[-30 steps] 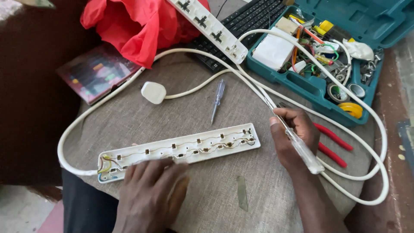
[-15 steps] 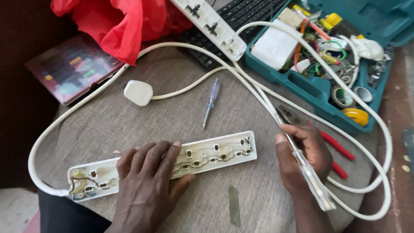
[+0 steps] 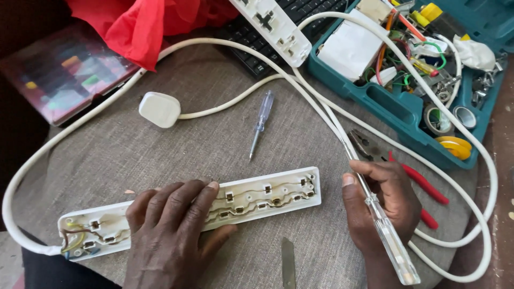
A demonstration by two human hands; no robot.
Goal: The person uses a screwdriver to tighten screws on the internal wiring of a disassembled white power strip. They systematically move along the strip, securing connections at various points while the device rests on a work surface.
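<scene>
Opened white power strip, lying flat on the grey counter, pinned mid-body by the flattened left hand; right hand clenched around a clear-handled screwdriver; the strip appears light, rigid, its exposed contacts delicate, best gripped by the casing edges.

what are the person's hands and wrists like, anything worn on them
Both the left hand and the right hand are bare: no gloves, rings, watch or bracelet show. No sleeve reaches either wrist in view. Fingernails are short and unpainted.
</scene>
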